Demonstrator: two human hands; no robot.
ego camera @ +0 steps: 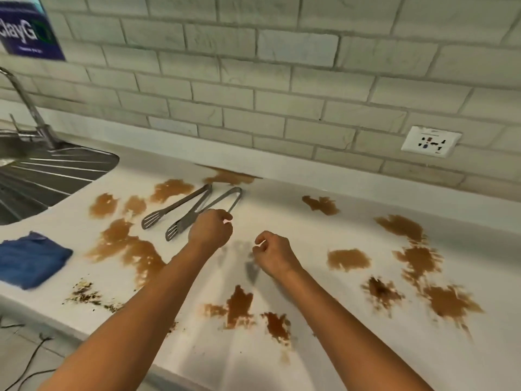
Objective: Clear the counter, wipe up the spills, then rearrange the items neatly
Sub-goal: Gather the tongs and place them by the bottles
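Your two bare forearms reach in from the near edge over the white counter (pixel 282 198). Closest to you, brown spills (pixel 239 306) streak the counter between your arms, and dark crumbs (pixel 84 293) lie scattered near the front edge on the left. More brown patches sit to the right, and a large one spreads left of your left arm.

Your right hand (pixel 275 253) hovers over a bare stretch of counter, fingers curled inward; nothing shows in its grasp, though the blur there keeps you from telling for sure. Your left hand (pixel 211 228) is a little farther out, fingers curled with thumb and fingertips drawn close together, right at the near arm of the second pair of tongs (pixel 222 200). Whether it actually pinches the metal, you cannot tell, as the hand covers the contact.

A folded blue cloth (pixel 31 259) lies on the counter at the far left, well apart from both hands. Beyond your left hand, slotted tongs (pixel 176 208) lie flat just beside the second pair, among more spills. Farther back, the steel sink drainboard (pixel 53 173) and faucet (pixel 31 108) sit at the left, and a wall socket (pixel 430 141) is set in the pale brick-tile wall (pixel 282 80) at the right.
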